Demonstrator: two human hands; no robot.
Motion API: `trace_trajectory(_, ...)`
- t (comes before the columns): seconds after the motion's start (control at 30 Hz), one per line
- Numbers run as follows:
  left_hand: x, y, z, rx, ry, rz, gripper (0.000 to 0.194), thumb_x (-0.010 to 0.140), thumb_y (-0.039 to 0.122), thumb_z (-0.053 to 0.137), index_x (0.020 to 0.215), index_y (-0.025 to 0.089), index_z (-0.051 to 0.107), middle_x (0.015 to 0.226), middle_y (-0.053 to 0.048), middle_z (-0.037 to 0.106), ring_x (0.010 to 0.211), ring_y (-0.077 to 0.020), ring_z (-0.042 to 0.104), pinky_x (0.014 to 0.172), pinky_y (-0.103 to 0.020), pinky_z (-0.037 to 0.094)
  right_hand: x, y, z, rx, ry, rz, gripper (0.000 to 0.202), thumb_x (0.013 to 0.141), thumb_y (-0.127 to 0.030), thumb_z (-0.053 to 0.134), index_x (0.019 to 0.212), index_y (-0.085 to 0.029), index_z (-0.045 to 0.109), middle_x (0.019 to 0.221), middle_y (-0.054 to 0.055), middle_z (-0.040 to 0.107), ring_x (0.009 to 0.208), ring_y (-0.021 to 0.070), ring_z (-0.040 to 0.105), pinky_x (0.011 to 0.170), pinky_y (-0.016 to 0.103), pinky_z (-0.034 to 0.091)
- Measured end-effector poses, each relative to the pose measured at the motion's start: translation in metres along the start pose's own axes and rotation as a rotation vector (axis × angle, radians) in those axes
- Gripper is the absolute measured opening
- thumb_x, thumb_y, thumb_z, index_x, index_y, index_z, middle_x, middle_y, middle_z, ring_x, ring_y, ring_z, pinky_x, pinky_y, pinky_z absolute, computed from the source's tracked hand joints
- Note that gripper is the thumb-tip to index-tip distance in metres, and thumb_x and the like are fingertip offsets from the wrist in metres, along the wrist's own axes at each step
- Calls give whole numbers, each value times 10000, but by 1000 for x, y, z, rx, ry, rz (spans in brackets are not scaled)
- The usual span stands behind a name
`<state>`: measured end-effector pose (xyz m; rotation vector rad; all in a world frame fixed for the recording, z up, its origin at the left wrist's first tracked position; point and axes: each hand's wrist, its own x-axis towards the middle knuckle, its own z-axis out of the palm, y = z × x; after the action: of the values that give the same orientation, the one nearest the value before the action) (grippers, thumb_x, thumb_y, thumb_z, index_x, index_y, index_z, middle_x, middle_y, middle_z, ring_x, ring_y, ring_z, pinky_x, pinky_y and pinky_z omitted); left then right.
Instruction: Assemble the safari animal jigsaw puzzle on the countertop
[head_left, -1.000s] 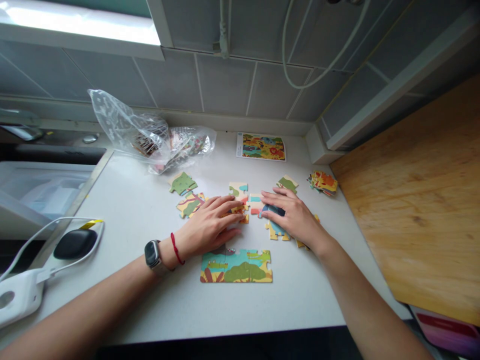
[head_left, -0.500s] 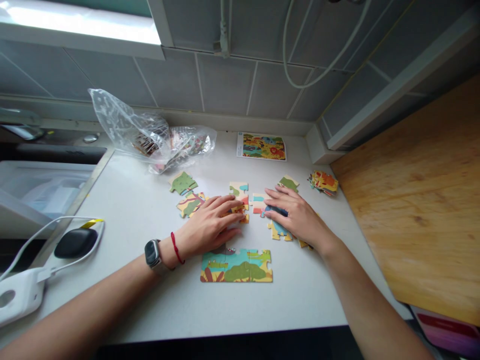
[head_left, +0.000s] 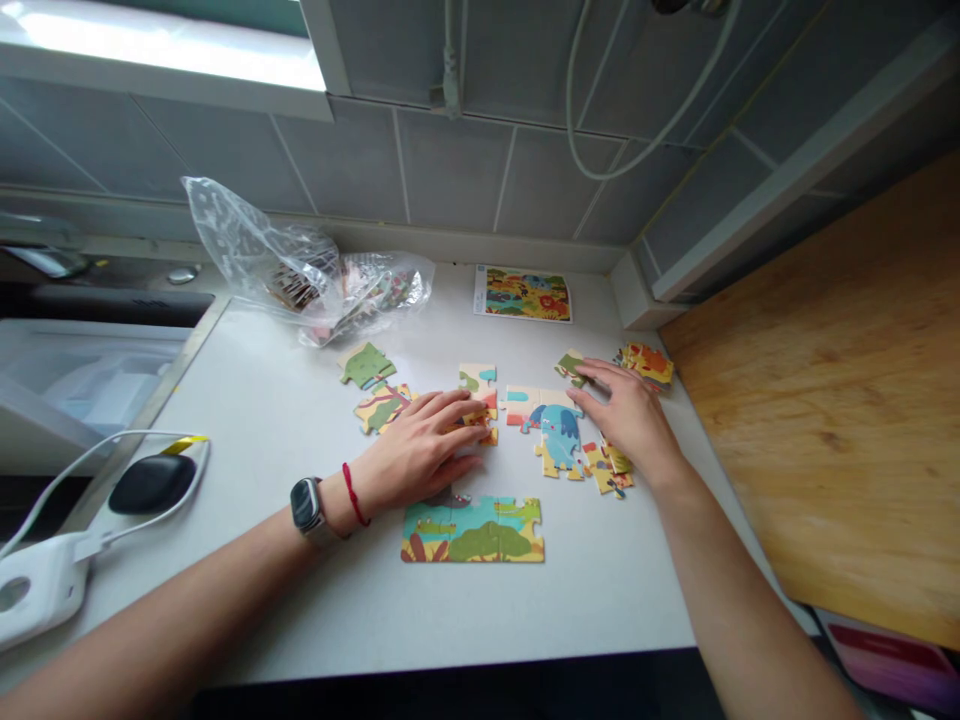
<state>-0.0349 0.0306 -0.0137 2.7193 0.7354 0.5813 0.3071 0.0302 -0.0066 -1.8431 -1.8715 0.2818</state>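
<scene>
you are likely in a home kitchen, judging by the grey wall tiles (head_left: 450,170) and white countertop (head_left: 337,620).

I log: blue-elephant section (head_left: 560,432) flat, joined; crocodile section (head_left: 474,532) flat, nearer and left; green piece (head_left: 568,364) beyond the elephant, apparently loose, right edge hidden.

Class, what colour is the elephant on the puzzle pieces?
The elephant is light blue with darker blue ears, best seen in the head view.

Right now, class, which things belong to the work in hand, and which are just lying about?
Likely in use:
crocodile section
elephant section
loose puzzle pieces
stacked pieces
picture card

Likely lying about:
plastic bag, contents unclear
black object
white device
</scene>
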Motion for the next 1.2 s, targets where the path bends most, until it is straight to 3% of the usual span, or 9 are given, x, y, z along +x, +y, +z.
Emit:
trace_trajectory(0.2,0,-1,1,-21,-1,-9,343,1082,424,563,1331,220,682,1499,-121,622,1404,-338,550,1122,-553,507,5,6,-1,0,45,31,405,843,-322,800,1224,-185,803,1343,155,758,1267,358,698,1165,558,491)
trace_trajectory(0.4,-1,-1,2,-1,-4,0,338,1083,418,564,1328,215,679,1496,-120,626,1389,-347,561,1105,-566,523,6,9,1,19,64,5,339,838,-293,788,1162,-195,810,1221,140,800,1165,350,731,1098,576,534)
trace_trajectory(0.63,0,-1,2,-8,-13,-4,336,1085,417,561,1322,214,686,1502,-119,621,1406,-349,544,1116,-574,521,5,-9,-11,102,172,-50,253,861,-354,804,1074,-218,826,1176,123,812,1125,349,732,1069,574,552)
trace_trajectory(0.7,-1,-1,2,-9,-13,-7,338,1083,419,566,1323,214,688,1500,-120,622,1404,-350,546,1114,-574,521,2,-20,-15,154,88,-149,259,875,-343,809,1108,-229,818,1194,110,811,1152,334,721,1065,549,558)
trace_trajectory(0.83,-1,-1,1,-6,-10,-7,333,1077,407,580,1333,222,686,1499,-118,623,1393,-345,557,1106,-569,524,-6,-42,-20,238,-239,-389,323,864,-291,849,1179,-255,792,1222,75,806,1177,295,692,1040,496,575)
trace_trajectory(0.9,0,-1,0,-6,-8,-4,331,1076,402,582,1336,225,684,1494,-115,627,1393,-344,558,1102,-564,527,-10,-51,-21,250,-342,-455,360,867,-268,850,1219,-266,775,1239,66,798,1199,283,673,1045,486,573)
trace_trajectory(1.2,1,0,0,-24,-4,-14,328,1068,395,598,1334,224,682,1492,-114,629,1402,-339,551,1114,-561,516,-15,-59,-21,204,-395,-517,336,874,-197,820,1199,-250,758,1236,72,769,1196,281,653,1038,477,564)
